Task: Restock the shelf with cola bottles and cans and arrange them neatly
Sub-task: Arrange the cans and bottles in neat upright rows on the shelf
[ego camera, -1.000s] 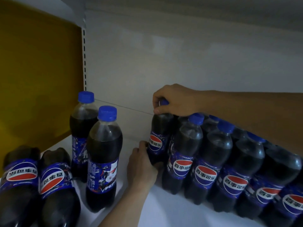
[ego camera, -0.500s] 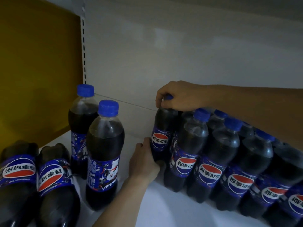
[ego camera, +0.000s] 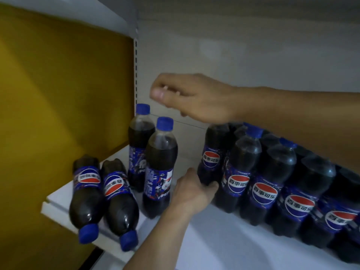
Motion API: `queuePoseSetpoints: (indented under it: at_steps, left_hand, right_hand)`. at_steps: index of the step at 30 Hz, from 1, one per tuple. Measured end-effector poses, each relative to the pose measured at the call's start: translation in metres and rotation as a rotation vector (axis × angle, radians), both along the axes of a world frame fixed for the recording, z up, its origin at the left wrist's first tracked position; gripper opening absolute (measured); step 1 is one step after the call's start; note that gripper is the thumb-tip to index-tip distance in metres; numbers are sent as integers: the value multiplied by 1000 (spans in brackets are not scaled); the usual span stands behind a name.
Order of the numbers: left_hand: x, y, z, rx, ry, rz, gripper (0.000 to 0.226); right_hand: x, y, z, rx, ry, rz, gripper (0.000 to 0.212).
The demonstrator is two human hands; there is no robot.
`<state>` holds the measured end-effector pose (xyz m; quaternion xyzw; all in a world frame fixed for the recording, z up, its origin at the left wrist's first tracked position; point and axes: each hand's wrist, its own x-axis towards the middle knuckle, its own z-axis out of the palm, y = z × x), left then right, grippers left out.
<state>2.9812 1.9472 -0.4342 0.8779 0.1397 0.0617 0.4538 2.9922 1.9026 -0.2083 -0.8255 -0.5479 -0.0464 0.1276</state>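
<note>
Two cola bottles lie on their sides at about eight o'clock on the white shelf (ego camera: pixel 224 240), caps pointing off the front edge: the outer lying bottle (ego camera: pixel 85 193) and, touching it, the inner lying bottle (ego camera: pixel 119 203). Just beyond them two more stand upright, the rear standing bottle (ego camera: pixel 139 145) tucked behind the front standing bottle (ego camera: pixel 160 168). From the centre out toward four o'clock runs a packed row of bottles (ego camera: pixel 282 191); six labels can be counted along its front, with a second rank behind it too dark and crowded to count.

The left hand (ego camera: pixel 191 193) comes up from six o'clock, forearm low over the shelf, its fingers curled loosely against the base of the end bottle (ego camera: pixel 211 154), the row's leftmost, at the shelf surface; whether they truly clasp it cannot be told. The right hand (ego camera: pixel 194 96) reaches in from three o'clock, arm level above the row, and hangs in the air near the centre, fingers bent and loosely spread, thumb forward, with nothing in it, above and apart from every cap.

The right forearm hides the caps of the rear rank. The row runs off the frame at four o'clock, and its last bottles are cut away. A yellow panel (ego camera: pixel 58 94) fills the nine o'clock side. The whole scene is dim, and the right hand is blurred.
</note>
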Motion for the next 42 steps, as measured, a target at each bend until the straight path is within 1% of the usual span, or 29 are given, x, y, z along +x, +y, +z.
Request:
queuePoseSetpoints:
  at_steps: [2,4,5,7,9,10,12,13,14,15,16,17,18,19,20,21,24,26,27,29,31,32,33,35,36,37,38,40,42]
  left_hand:
    - [-14,1,6,-17,-8,-50,47]
    - [-30,-2,13,-48,-45,-88,33]
    - [-37,-3,17,-62,-82,-111,30]
    - [-51,-4,28,-40,-219,-177,20]
    - [-65,0,39,-7,-365,-263,8]
    - [-71,4,45,-22,-410,-310,6]
    - [-78,12,52,-93,-479,-345,17]
    - [-80,15,54,-129,-538,-283,22]
    - [-80,17,51,-146,-589,-168,24]
    - [-77,19,46,-134,-595,-51,31]
    - [-74,17,41,-96,-519,29,60]
    - [-71,14,34,-85,-419,28,94]
    - [-68,10,29,-111,-353,-7,118]
    - [-65,6,26,-170,-330,-54,126]
    - [-63,3,26,-252,-334,-91,127]
    - [-59,1,25,-314,-351,-107,121]
    - [-50,-1,21,-337,-461,-61,84]
    - [-47,-1,18,-399,-523,-9,75]
    - [-46,1,18,-446,-530,-33,74]
    - [-46,7,23,-553,-478,-194,70]
    - [-48,6,26,-589,-405,-341,61]
    - [-47,3,23,-575,-409,-328,60]
    - [-46,-2,19,-540,-444,-259,62]
    - [-43,-13,11,-404,-511,-43,71]
    - [-43,-16,9,-359,-545,29,75]
    - [-41,-18,7,-351,-564,50,77]
    - [-39,-18,5,-361,-563,38,78]
    - [-35,-15,2,-346,-522,-11,75]
    - [-31,-12,-2,-275,-500,-40,70]
  right_hand:
    - [-17,14,-9,-160,-97,41,34]
    - [-19,20,-23,-269,-178,-13,30]
    - [-17,20,-29,-291,-165,-62,27]
    - [-9,10,-34,-273,-115,-160,27]
    - [-2,-7,-30,-181,-126,-217,25]
    - [1,-16,-25,-121,-132,-242,23]
    - [5,-34,-12,25,-117,-298,18]
    - [6,-41,-6,98,-108,-331,15]
    - [6,-47,1,158,-113,-364,13]
    - [7,-52,6,195,-127,-396,12]
    - [9,-57,11,216,-140,-423,11]
    - [10,-62,15,226,-146,-449,11]
    - [12,-67,17,229,-142,-468,11]
    - [13,-71,18,231,-131,-475,10]
    - [16,-73,18,234,-115,-469,11]
    - [16,-75,17,242,-98,-456,11]
    - [16,-72,15,282,-76,-383,10]
    - [15,-69,20,272,-90,-339,9]
    - [14,-69,24,258,-59,-312,8]
    - [12,-71,31,200,-1,-236,10]
    - [11,-72,32,125,-24,-185,15]
    - [11,-72,29,92,-49,-194,19]
    - [12,-72,25,59,-82,-227,26]
    - [19,-72,15,-17,-146,-337,47]
    - [23,-72,11,-33,-156,-377,51]
    - [28,-73,7,-19,-154,-382,46]
    - [30,-73,5,3,-145,-362,37]
    - [30,-73,2,21,-114,-292,22]
    - [28,-73,-1,-17,-122,-226,17]
